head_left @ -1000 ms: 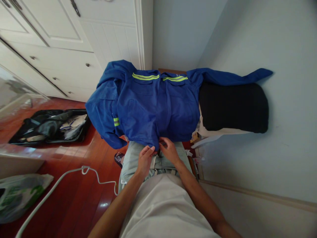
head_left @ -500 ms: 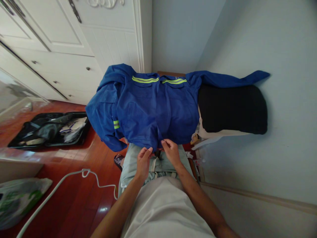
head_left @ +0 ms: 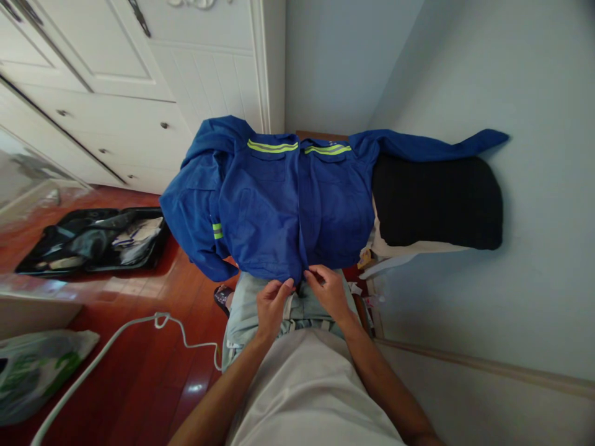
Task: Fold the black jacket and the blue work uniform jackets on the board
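Observation:
A blue jacket point(head_left: 274, 204) with yellow-and-grey reflective strips lies spread out in front of me, its front facing up and its hem towards me. One sleeve stretches right over a black cushioned surface point(head_left: 437, 201); the other hangs down at the left. My left hand point(head_left: 273, 305) pinches the hem at the bottom of the front opening. Just to its right, my right hand point(head_left: 326, 290) pinches the hem edge on the other side of the opening. The two hands are close together, and the fingertips partly hide the cloth.
An open black suitcase point(head_left: 93, 241) holding items lies on the red wooden floor at left. Nearer are a plastic bag point(head_left: 41, 371) and a white cable point(head_left: 111, 347). A white cabinet point(head_left: 116, 68) stands behind; a pale wall point(head_left: 511, 297) bounds the right.
Both hands have shifted slightly to the right and nearer my body. The left front panel's lower corner has been drawn right, so the opening at the hem looks narrower.

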Demonstrator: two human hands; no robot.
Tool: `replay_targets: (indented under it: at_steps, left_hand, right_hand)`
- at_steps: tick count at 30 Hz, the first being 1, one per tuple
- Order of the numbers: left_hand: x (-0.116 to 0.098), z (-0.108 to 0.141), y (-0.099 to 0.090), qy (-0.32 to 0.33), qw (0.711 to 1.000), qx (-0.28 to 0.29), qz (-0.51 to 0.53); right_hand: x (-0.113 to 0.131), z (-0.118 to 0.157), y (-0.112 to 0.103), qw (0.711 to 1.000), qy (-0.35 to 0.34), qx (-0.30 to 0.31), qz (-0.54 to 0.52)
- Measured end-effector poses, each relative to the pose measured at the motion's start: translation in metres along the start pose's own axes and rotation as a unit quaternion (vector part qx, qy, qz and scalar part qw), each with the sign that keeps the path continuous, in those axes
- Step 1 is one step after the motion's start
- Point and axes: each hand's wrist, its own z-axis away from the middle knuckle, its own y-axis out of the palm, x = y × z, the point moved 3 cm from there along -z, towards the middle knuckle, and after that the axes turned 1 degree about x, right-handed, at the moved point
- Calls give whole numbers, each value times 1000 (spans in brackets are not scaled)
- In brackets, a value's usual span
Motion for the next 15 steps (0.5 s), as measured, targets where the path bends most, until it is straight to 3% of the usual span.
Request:
replay_targets:
  at_steps: [3, 6, 15]
  left_hand:
    - [4, -2, 1, -3, 1000, 14, -25]
    - [6, -4, 3, -15, 999, 9, -27]
    - [-8, -1, 6, 21, 999, 9, -44]
  right_hand:
    - [2, 1, -2, 997, 34, 18, -70]
    - [10, 1, -7, 996, 27, 22, -85]
    - [20, 5, -9, 985, 57, 24, -163]
